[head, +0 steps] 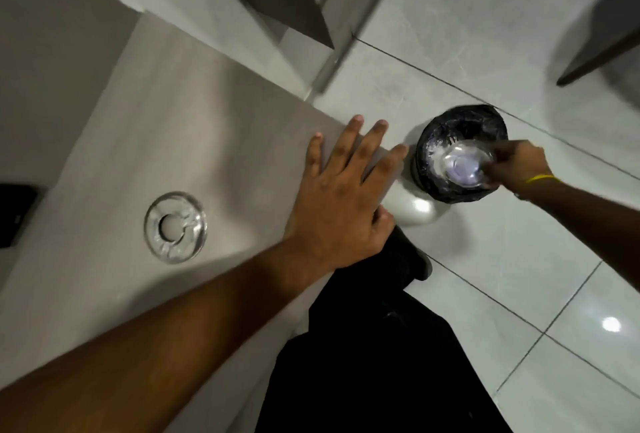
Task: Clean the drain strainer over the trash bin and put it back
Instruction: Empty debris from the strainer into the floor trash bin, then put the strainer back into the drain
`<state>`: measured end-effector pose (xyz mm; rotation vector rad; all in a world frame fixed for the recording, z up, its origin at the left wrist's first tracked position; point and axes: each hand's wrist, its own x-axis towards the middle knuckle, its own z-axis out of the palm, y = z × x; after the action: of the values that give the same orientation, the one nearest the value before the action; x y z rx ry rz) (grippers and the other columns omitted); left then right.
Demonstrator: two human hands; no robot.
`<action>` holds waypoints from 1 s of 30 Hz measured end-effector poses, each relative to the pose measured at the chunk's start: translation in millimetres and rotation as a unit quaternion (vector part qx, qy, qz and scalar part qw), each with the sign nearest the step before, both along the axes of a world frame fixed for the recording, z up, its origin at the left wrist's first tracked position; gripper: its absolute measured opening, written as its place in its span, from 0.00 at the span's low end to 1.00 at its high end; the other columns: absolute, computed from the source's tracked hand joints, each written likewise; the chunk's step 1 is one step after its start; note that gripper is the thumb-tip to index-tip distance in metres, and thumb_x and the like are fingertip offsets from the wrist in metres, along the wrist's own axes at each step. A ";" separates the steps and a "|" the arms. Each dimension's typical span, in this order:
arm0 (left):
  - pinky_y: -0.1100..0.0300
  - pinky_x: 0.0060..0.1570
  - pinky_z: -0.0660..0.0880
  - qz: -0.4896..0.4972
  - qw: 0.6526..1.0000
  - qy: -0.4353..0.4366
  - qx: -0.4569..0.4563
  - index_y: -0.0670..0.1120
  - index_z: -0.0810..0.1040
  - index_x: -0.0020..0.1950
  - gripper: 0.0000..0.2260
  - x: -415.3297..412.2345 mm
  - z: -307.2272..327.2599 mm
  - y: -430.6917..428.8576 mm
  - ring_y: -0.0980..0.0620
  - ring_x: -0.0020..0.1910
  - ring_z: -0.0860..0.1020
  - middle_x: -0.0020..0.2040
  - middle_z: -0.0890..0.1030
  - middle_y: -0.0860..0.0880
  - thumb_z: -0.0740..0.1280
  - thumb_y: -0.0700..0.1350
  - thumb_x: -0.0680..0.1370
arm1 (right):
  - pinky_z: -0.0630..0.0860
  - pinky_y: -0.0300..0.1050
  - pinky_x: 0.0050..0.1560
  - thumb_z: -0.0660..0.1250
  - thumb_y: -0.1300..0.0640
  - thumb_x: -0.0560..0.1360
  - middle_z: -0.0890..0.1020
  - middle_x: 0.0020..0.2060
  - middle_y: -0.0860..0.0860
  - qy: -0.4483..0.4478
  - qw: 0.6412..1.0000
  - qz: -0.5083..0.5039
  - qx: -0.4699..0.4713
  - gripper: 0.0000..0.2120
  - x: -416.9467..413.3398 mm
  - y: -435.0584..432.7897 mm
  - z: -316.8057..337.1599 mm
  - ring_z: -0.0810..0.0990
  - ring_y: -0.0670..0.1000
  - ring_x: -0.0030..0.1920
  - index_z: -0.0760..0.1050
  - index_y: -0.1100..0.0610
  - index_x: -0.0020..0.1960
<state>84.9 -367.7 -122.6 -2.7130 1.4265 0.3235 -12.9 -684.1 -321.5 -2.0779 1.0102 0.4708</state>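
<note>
Right hand point(516, 164) holds the blurred, apparently metal strainer point(465, 167) over the bin point(429, 141).

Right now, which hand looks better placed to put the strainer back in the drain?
The right hand, probably: it already holds the strainer over the trash bin. The left hand lies flat and open near the sink's edge, closer to the drain but holding nothing.

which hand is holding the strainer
The right hand holds the shiny round metal strainer over the black-lined trash bin; the left hand lies flat, empty.
</note>
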 end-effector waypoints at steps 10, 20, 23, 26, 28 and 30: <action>0.27 0.83 0.45 0.064 0.994 0.079 0.049 0.54 0.52 0.89 0.40 -6.2 41.7 -7.9 0.44 0.90 0.43 0.91 0.45 0.49 0.67 0.57 0.82 | 0.87 0.48 0.35 0.69 0.68 0.80 0.86 0.40 0.58 -0.191 0.952 -0.140 0.196 0.12 -12.3 106.2 276.9 0.84 0.56 0.36 0.84 0.53 0.49; 0.39 0.80 0.59 0.399 0.884 0.004 -0.245 0.49 0.79 0.72 0.21 -95.2 73.2 105.3 0.38 0.74 0.78 0.72 0.83 0.44 0.67 0.52 0.80 | 0.87 0.59 0.38 0.74 0.63 0.78 0.85 0.51 0.55 -0.200 0.954 0.129 0.185 0.12 68.8 249.9 363.7 0.88 0.57 0.47 0.88 0.50 0.58; 0.33 0.81 0.60 0.486 0.847 -0.027 -0.215 0.46 0.77 0.76 0.24 -117.5 65.0 161.4 0.38 0.81 0.71 0.78 0.77 0.41 0.64 0.53 0.81 | 0.87 0.58 0.35 0.75 0.63 0.76 0.87 0.49 0.57 -0.183 0.943 0.196 0.196 0.12 90.2 308.3 360.6 0.88 0.58 0.45 0.88 0.46 0.49; 0.28 0.80 0.61 0.560 0.814 -0.015 -0.150 0.46 0.71 0.81 0.30 -127.1 54.6 213.6 0.39 0.87 0.59 0.86 0.65 0.41 0.65 0.52 0.80 | 0.87 0.57 0.34 0.73 0.66 0.74 0.88 0.41 0.56 -0.165 0.941 0.230 0.183 0.12 104.3 365.8 349.7 0.88 0.59 0.42 0.86 0.49 0.42; 0.28 0.80 0.62 0.610 0.781 -0.004 -0.132 0.47 0.66 0.84 0.33 -133.5 47.4 244.2 0.40 0.88 0.56 0.89 0.59 0.43 0.66 0.52 0.79 | 0.87 0.58 0.33 0.73 0.64 0.72 0.87 0.39 0.54 -0.141 0.948 0.232 0.166 0.10 109.2 401.1 337.2 0.87 0.58 0.42 0.85 0.49 0.41; 0.27 0.78 0.63 0.639 0.758 0.005 -0.129 0.48 0.65 0.85 0.33 -135.8 40.6 268.4 0.40 0.88 0.58 0.89 0.60 0.43 0.63 0.54 0.80 | 0.87 0.58 0.35 0.73 0.61 0.69 0.87 0.39 0.51 -0.123 0.954 0.233 0.145 0.08 114.1 429.8 320.0 0.87 0.58 0.42 0.83 0.47 0.39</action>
<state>-51.0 -99.3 -82.0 -3.3892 -0.6937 0.1522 101.2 -254.3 -1.4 -2.0332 0.2775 0.5411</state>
